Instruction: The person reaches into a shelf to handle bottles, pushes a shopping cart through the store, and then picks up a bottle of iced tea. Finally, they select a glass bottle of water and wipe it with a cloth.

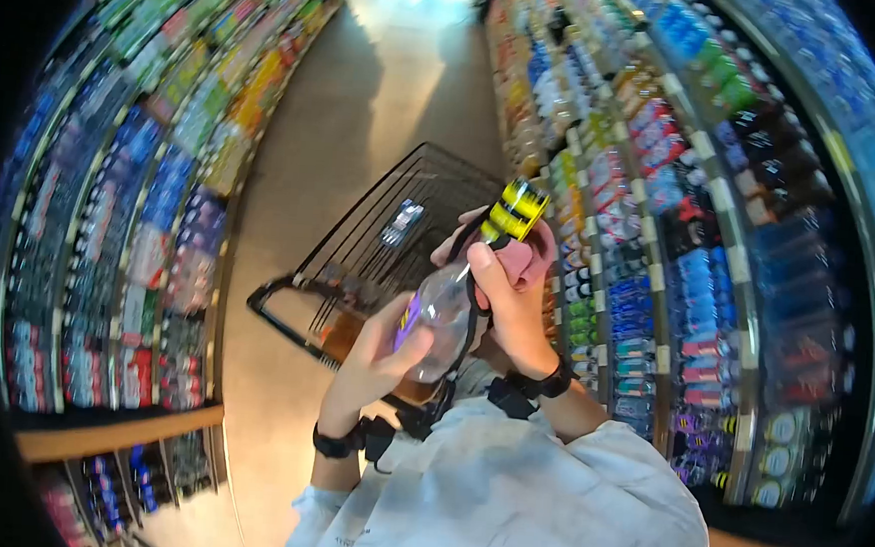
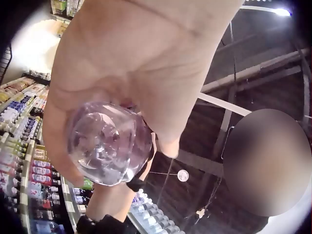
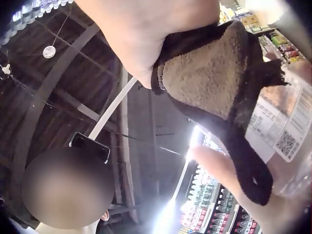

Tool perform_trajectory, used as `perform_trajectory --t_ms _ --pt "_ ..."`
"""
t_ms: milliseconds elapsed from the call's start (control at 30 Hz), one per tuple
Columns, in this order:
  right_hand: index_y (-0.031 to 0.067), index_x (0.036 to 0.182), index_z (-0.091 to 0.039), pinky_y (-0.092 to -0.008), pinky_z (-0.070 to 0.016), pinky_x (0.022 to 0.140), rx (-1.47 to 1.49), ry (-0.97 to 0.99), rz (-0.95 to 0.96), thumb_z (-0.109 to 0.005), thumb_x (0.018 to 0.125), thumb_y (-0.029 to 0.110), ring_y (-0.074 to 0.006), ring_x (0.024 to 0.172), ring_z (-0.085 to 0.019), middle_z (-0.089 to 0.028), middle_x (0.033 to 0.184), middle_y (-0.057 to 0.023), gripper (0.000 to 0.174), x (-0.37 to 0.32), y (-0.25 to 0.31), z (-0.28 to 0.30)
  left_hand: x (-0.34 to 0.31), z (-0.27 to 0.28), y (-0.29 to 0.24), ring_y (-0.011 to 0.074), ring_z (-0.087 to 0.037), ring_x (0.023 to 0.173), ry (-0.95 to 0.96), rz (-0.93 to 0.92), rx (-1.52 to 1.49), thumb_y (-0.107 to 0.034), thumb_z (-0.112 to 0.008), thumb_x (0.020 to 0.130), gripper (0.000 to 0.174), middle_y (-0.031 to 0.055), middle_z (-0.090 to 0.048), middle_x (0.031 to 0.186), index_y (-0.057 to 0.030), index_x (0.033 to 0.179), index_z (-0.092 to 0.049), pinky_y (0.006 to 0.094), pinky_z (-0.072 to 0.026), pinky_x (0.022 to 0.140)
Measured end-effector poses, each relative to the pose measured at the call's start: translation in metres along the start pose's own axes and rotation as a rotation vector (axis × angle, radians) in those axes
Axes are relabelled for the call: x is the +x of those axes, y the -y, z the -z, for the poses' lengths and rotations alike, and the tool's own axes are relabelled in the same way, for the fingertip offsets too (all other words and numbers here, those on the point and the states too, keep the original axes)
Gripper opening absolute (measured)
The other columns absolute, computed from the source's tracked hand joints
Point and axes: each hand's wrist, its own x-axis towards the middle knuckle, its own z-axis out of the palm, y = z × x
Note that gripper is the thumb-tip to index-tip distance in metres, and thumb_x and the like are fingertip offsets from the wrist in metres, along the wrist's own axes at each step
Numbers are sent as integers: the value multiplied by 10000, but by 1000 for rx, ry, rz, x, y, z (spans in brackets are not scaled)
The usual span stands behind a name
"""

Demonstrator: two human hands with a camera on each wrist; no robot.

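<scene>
A large clear bottle (image 1: 442, 319) with a purple label and a yellow-and-black neck is tilted up between both hands. My left hand (image 1: 377, 355) holds its lower body, fingers and thumb round the sides; the bottle's clear base (image 2: 105, 146) faces the left wrist view. My right hand (image 1: 517, 314) grips near the neck, thumb along it, together with a pink fabric piece (image 1: 533, 264) trimmed in black. In the right wrist view this fabric piece (image 3: 204, 78) shows a fuzzy brownish side and a black strap. A label with a barcode (image 3: 287, 122) shows on the bottle behind it.
A black wire shopping cart (image 1: 360, 229) stands just ahead, with a few items inside. Shelves packed with drinks line the aisle on the left (image 1: 140, 225) and on the right (image 1: 660, 237). The pale aisle floor (image 1: 317, 116) runs ahead between them.
</scene>
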Motion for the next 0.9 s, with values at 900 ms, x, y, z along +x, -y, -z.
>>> perform_trajectory --t_ms 900 --pt "37 1322 -588 -321 -502 987 623 9 -561 -701 950 158 -165 1189 -614 -631 1268 -74 407 125 -60 67 118 -55 -2 69 -524 927 -667 165 385 -400 -594 1041 454 4 -603 1026 9 1235 -563 246 -458 798"
